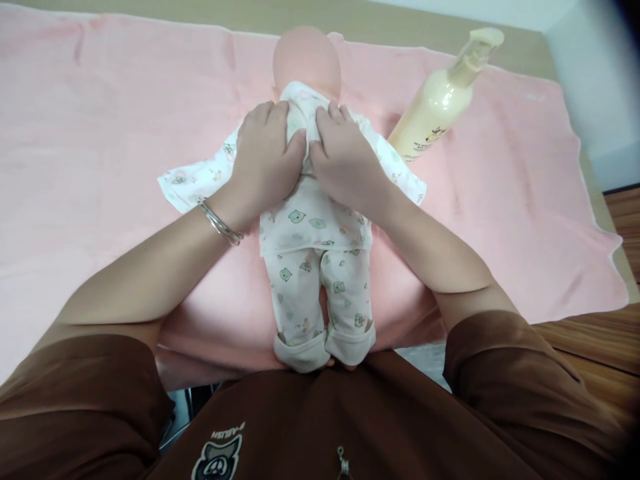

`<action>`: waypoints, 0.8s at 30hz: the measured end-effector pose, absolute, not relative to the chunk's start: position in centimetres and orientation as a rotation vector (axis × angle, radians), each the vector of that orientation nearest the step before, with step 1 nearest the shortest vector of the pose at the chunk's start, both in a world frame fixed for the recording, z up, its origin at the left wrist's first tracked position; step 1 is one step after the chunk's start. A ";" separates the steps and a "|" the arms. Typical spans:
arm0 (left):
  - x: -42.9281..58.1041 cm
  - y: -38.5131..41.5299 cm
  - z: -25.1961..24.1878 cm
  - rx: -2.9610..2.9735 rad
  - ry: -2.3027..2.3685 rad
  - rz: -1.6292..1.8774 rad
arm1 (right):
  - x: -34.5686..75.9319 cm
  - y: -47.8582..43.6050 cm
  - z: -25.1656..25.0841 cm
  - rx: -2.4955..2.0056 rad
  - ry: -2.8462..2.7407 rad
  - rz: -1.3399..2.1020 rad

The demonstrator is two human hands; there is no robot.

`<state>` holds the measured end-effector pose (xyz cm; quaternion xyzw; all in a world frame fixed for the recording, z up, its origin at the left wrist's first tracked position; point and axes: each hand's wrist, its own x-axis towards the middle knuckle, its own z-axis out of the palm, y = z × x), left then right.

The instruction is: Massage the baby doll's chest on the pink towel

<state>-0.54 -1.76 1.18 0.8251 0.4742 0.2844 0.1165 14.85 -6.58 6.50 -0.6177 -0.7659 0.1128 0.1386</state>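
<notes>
Pointing head-away, the baby doll (313, 230) lies straight.

A baby doll (313, 227) lies on a towel (100, 167) spread over the counter (530, 53); a pump bottle (435, 113) lies on the same towel, just right of the doll's head (306, 60).

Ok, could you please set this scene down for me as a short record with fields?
Left hand: resting on the white cartoon-print baby outfit, near the neck, with a silver bangle on the wrist
Right hand: on the same outfit, beside the left hand
Figure: bald pink vinyl baby doll, wearing the outfit, head pointing away from the person
Surface: pink terry towel
Nearby: cream plastic pump bottle, lying on the towel right of the doll
</notes>
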 end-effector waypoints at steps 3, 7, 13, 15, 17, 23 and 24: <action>0.5 -4.0 2.6 2.551 1.471 0.828 | 15.7 -4.6 5.8 -1.874 -2.133 0.358; 0.5 -4.4 4.1 2.612 1.409 0.692 | 16.0 -4.5 5.8 -1.864 -2.216 0.291; -0.3 -1.7 3.9 2.296 1.475 0.588 | 14.7 -7.8 6.7 -1.823 -2.325 0.098; -0.3 -1.7 3.7 2.279 1.486 0.599 | 14.6 -7.9 6.8 -1.764 -2.365 0.042; -0.2 -2.4 3.7 2.325 1.493 0.624 | 14.9 -7.3 6.7 -1.709 -2.390 0.016; 0.4 -4.9 4.7 2.627 1.619 0.517 | 16.5 -4.3 6.0 -1.814 -2.256 0.255; 0.4 -4.9 4.7 2.638 1.604 0.533 | 16.6 -4.4 6.0 -1.784 -2.249 0.279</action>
